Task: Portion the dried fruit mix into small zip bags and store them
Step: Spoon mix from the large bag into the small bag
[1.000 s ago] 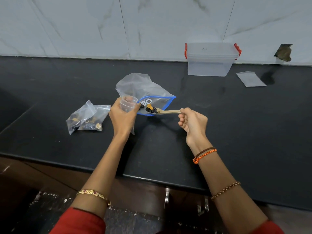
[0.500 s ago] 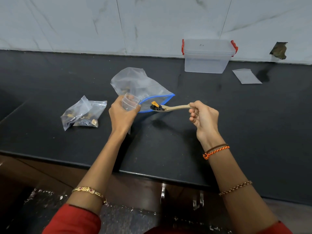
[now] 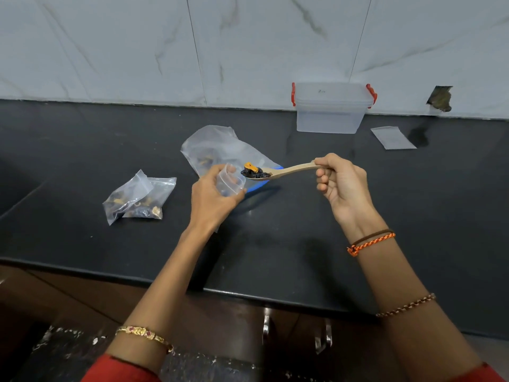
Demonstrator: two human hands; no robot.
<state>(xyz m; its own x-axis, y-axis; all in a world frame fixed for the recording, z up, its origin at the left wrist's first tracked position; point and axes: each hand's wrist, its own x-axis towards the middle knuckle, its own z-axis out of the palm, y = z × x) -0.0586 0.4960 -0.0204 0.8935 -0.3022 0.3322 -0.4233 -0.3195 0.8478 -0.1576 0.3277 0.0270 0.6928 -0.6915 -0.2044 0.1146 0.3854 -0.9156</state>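
- While the black counter (image 3: 82, 150) is lying under a marble-tiled wall (image 3: 110, 45), the left hand (image 3: 212, 199) is gripping a small zip bag (image 3: 230, 180), mouth open.
- The right hand (image 3: 341, 186) is pinching a wooden spoon (image 3: 286, 170), its dried fruit (image 3: 253, 172) sitting just beyond the left fingertips.

I stand at a black counter (image 3: 413, 205) that runs the full width in front of me. Behind it rises a wall (image 3: 248, 45) of pale, grey-veined marble tiles with thin dark joints and a ragged hole (image 3: 440, 98) at right. Below the counter edge, brown cabinet fronts (image 3: 82, 293) carry metal handles (image 3: 322, 337).
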